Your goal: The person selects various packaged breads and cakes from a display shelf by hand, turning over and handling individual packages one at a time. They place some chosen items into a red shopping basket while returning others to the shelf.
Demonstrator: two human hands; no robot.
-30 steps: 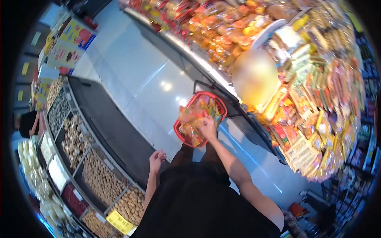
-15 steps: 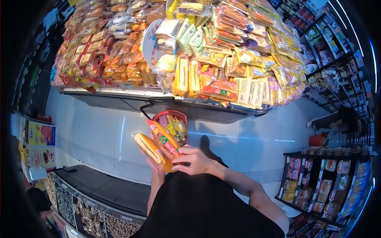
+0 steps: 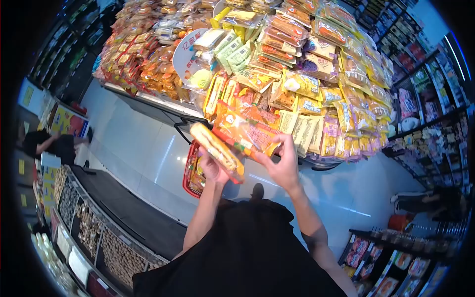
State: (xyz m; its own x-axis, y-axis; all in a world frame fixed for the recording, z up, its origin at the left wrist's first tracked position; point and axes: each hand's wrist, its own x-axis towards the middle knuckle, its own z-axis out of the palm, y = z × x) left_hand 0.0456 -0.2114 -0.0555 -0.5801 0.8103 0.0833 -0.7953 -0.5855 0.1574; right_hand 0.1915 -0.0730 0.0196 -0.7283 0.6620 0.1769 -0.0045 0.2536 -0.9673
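Observation:
My left hand [image 3: 213,167] is closed around a long packaged bread roll [image 3: 215,150] with a dark filling line along its side. Thumb and fingers of my right hand [image 3: 284,166] grip the lower right end of an orange-red bread packet [image 3: 237,129], which is tilted beside the roll. Both packets are held up in front of the display edge. Below and left of them, partly hidden by my left hand, a red shopping basket [image 3: 187,179] holds several wrapped items. Its black handle [image 3: 179,129] leans toward the display.
A large display [image 3: 148,96] is heaped with wrapped breads and carries a round white sign [image 3: 185,57]. Bulk bins [image 3: 118,252] run along the lower left. Shelves [image 3: 386,267] stand at right. One person [image 3: 52,143] is at far left, another [image 3: 430,204] at far right.
Both hands have moved up and toward the display with the packets. My right hand has shifted right, turning the orange-red packet's broad face into view. The camera view has turned, and a person appears at left.

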